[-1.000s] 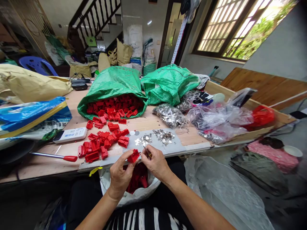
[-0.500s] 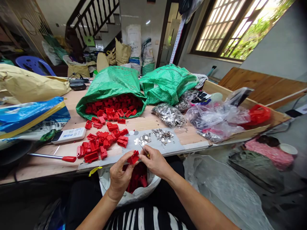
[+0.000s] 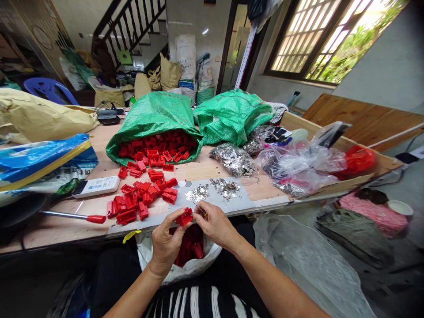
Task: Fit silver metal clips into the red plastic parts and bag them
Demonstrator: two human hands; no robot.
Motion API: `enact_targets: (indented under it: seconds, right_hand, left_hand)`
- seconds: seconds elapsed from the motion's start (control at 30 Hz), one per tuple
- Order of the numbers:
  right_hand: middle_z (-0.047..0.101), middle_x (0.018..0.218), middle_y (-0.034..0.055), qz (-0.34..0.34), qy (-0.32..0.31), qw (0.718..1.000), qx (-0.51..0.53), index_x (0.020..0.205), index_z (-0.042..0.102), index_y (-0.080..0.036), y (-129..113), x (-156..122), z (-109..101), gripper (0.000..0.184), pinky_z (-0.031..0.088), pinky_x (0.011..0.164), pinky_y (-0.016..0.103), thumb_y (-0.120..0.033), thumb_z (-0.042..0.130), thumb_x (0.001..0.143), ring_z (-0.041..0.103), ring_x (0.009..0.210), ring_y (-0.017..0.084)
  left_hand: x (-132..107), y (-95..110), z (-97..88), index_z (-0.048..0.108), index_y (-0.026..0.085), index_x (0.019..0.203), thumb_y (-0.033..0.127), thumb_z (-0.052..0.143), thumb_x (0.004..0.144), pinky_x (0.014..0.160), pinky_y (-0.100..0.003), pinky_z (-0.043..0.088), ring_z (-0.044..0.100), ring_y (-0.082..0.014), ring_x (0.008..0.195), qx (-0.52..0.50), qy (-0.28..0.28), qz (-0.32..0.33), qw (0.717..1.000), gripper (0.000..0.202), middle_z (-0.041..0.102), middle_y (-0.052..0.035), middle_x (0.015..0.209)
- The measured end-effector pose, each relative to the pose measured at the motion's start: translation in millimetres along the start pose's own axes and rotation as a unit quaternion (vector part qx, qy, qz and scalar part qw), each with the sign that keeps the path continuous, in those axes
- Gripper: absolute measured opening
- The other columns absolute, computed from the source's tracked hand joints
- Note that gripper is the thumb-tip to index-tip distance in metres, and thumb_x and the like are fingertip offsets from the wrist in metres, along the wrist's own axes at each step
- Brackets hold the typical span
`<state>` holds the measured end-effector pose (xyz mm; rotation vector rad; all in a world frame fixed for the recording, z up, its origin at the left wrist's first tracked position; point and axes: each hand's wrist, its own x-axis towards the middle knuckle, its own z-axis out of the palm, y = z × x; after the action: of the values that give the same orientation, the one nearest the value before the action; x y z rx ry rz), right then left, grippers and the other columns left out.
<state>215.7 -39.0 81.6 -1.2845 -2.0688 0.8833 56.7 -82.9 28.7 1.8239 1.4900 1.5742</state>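
Observation:
My left hand (image 3: 166,240) pinches a red plastic part (image 3: 184,217) between thumb and fingertips, above the mouth of a white sack (image 3: 207,260) on my lap. Close against that part, my right hand (image 3: 214,224) is closed on a slim tool with a yellow handle (image 3: 204,213) and a thin dark tip; its exact kind is too small to tell. More red parts (image 3: 188,247) fill the sack. On the table, loose red parts (image 3: 142,196) lie in a heap, and two small piles of silvery metal pieces (image 3: 198,193) rest on a grey sheet (image 3: 180,201).
A green sack (image 3: 155,110) spills red parts onto the table. Beside it lie another green sack (image 3: 232,112) and a clear bag of metal pieces (image 3: 233,160). A red-handled lever (image 3: 96,219) juts out at left. A wooden tray (image 3: 380,165) holds plastic bags at right.
Both hands stay almost in place at the red part, with only a slight shift. The whole view has moved a little.

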Motion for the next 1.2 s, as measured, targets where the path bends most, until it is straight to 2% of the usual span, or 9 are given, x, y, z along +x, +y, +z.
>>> enact_targets:
  seconds: [0.13, 0.23, 0.3, 0.43, 0.63, 0.73, 0.87, 1.03, 1.2]
  right_hand:
    - [0.051, 0.07, -0.0031, 0.022, -0.038, 0.995, 0.089, 0.075, 0.05, -0.019, 11.9, 4.8, 0.0, 0.01, 0.033, 0.061, 0.023, -0.024, 0.055, 0.082, 0.045, 0.066, 0.012]
    - [0.052, 0.073, -0.0026, 0.037, -0.074, 0.977, 0.197, 0.078, 0.052, -0.018, 20.9, 8.7, -3.2, 0.014, 0.035, 0.064, 0.023, -0.03, 0.06, 0.078, 0.045, 0.068, 0.012]
    - [0.051, 0.073, -0.0028, 0.041, -0.072, 0.97, 0.23, 0.078, 0.053, -0.017, 23.6, 10.4, -6.1, 0.018, 0.035, 0.065, 0.024, -0.033, 0.061, 0.077, 0.044, 0.069, 0.012]
    - [0.047, 0.069, -0.004, 0.048, -0.06, 0.971, 0.226, 0.076, 0.051, -0.017, 23.4, 10.5, -6.4, 0.022, 0.033, 0.062, 0.024, -0.035, 0.064, 0.076, 0.041, 0.067, 0.012]
    - [0.046, 0.071, -0.0046, 0.041, -0.068, 0.974, 0.212, 0.075, 0.046, -0.019, 30.4, 6.8, 9.7, 0.015, 0.032, 0.061, 0.023, -0.024, 0.06, 0.077, 0.04, 0.068, 0.011]
    - [0.041, 0.068, -0.0057, 0.05, -0.074, 0.968, 0.235, 0.073, 0.044, -0.019, 37.1, 3.9, 16.1, 0.018, 0.031, 0.058, 0.022, -0.024, 0.06, 0.076, 0.036, 0.064, 0.01]
    - [0.041, 0.068, -0.0064, 0.077, -0.099, 0.943, 0.308, 0.076, 0.043, -0.02, 41.0, -4.0, 17.6, 0.026, 0.031, 0.056, 0.022, -0.031, 0.065, 0.075, 0.036, 0.061, 0.009]
    - [0.043, 0.063, -0.0091, 0.129, -0.172, 0.891, 0.401, 0.085, 0.041, -0.021, 39.2, -17.3, 15.0, 0.039, 0.024, 0.046, 0.02, -0.044, 0.07, 0.073, 0.031, 0.048, 0.005]
    - [0.047, 0.066, -0.0085, 0.151, -0.188, 0.869, 0.433, 0.09, 0.042, -0.02, 42.3, -23.7, 15.8, 0.047, 0.024, 0.044, 0.018, -0.048, 0.075, 0.07, 0.036, 0.047, 0.004]
  left_hand:
    - [-1.7, -3.1, 2.0, 0.064, 0.024, 0.11, 0.025, 0.068, 0.079, 0.088, -0.033, 0.054, 0.069, -0.021, 0.097, -0.027, 0.004, -0.044, 0.999, 0.031, 0.073, -0.0037, 0.106]
    - [-2.8, -3.3, 2.1, 0.064, 0.024, 0.11, 0.025, 0.068, 0.08, 0.087, -0.033, 0.053, 0.068, -0.0211, 0.097, -0.037, -0.001, -0.059, 0.998, 0.03, 0.072, -0.0039, 0.106]
    - [-3.0, -2.1, 1.6, 0.065, 0.025, 0.109, 0.025, 0.068, 0.079, 0.087, -0.033, 0.053, 0.068, -0.0211, 0.097, -0.041, -0.004, -0.061, 0.997, 0.03, 0.072, -0.0039, 0.106]
    - [-3.4, 0.4, 0.9, 0.065, 0.024, 0.109, 0.024, 0.068, 0.079, 0.086, -0.032, 0.052, 0.068, -0.0212, 0.096, -0.048, -0.007, -0.053, 0.997, 0.03, 0.072, -0.0041, 0.106]
    - [-7.2, 2.9, 3.9, 0.063, 0.024, 0.11, 0.023, 0.066, 0.081, 0.083, -0.029, 0.053, 0.069, -0.0188, 0.092, -0.033, -0.035, -0.037, 0.998, 0.03, 0.072, -0.0037, 0.104]
    - [-9.9, 5.3, 5.1, 0.063, 0.024, 0.11, 0.022, 0.065, 0.081, 0.08, -0.028, 0.053, 0.069, -0.0181, 0.089, -0.014, -0.044, -0.03, 0.998, 0.029, 0.073, -0.0032, 0.101]
    - [-15.0, 6.6, 4.1, 0.063, 0.024, 0.109, 0.022, 0.065, 0.082, 0.078, -0.027, 0.053, 0.069, -0.0175, 0.086, -0.03, -0.067, -0.049, 0.996, 0.028, 0.073, -0.0026, 0.099]
    - [-23.2, 5.3, 0.7, 0.063, 0.024, 0.108, 0.024, 0.065, 0.081, 0.074, -0.027, 0.054, 0.069, -0.0174, 0.084, -0.086, -0.107, -0.102, 0.985, 0.027, 0.073, -0.0028, 0.098]
    - [-26.8, 4.5, -2.7, 0.065, 0.022, 0.108, 0.025, 0.067, 0.079, 0.078, -0.028, 0.054, 0.069, -0.019, 0.088, -0.151, -0.123, -0.141, 0.971, 0.028, 0.072, -0.0046, 0.1]
